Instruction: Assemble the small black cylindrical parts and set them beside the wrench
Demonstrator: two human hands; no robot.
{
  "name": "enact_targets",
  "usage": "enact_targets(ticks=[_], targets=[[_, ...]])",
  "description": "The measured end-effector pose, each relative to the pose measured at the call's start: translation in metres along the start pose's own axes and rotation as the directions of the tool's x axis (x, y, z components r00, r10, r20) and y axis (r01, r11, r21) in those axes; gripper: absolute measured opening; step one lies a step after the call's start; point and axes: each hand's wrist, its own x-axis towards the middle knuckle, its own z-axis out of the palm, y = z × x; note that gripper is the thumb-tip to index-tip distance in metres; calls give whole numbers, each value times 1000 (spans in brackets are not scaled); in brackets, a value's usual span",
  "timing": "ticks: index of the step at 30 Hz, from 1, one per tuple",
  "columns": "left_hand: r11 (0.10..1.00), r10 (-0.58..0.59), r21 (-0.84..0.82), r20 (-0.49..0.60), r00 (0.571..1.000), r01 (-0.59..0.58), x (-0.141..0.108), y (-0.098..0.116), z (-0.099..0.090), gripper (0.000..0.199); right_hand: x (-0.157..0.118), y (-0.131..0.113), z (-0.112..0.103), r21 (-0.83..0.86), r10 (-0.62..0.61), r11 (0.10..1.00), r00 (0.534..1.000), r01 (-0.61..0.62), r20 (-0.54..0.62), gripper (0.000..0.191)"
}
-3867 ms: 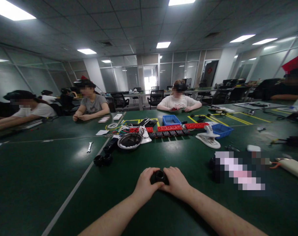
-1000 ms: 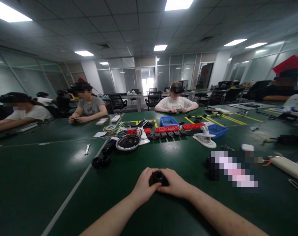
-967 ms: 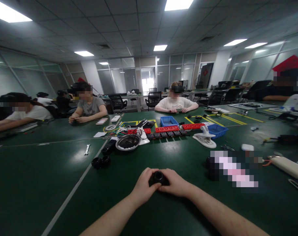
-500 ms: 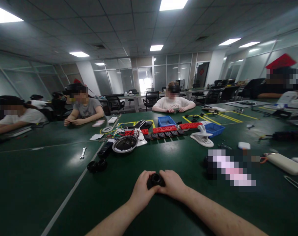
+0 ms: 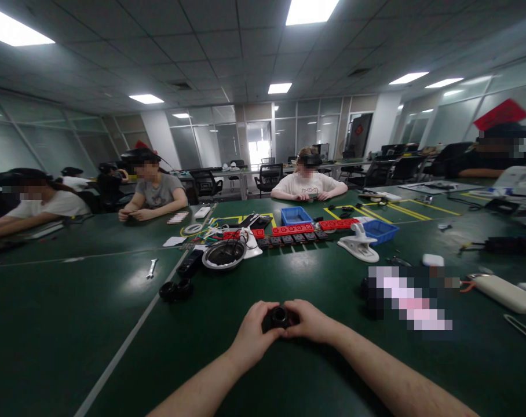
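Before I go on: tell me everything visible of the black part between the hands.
The black part is small, slightly glossy and looks like plastic. Its round rim, around a dark hole, faces up, leaning a little toward the viewer. The left hand and right hand hold it from both sides, their grip hiding much of it. Whether it rests on the table is unclear.

The hollow part [image 5: 279,317] is black, the tabletop [image 5: 328,284] dark green, the trays [image 5: 297,222] blue, the clip [image 5: 358,245] white.
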Motion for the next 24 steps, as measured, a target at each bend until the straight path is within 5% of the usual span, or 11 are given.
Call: enact_targets(ticks=[6, 13, 18, 24], targets=[[999, -52, 0, -69, 996, 52, -1, 1, 4, 35, -2, -13, 11, -231, 41, 970, 989, -73, -139, 38], [1000, -8, 1, 30, 1000, 8, 1, 0, -2, 40, -4, -10, -1, -65, -67, 996, 996, 63, -52, 53], [1000, 11, -29, 47, 999, -9, 3, 0, -2, 37, -1, 2, -8, 40, -81, 996, 993, 78, 84, 26], [999, -50, 0, -86, 995, 50, 3, 0, 5, 34, 2, -4, 4, -62, 48, 997, 998, -51, -47, 36]])
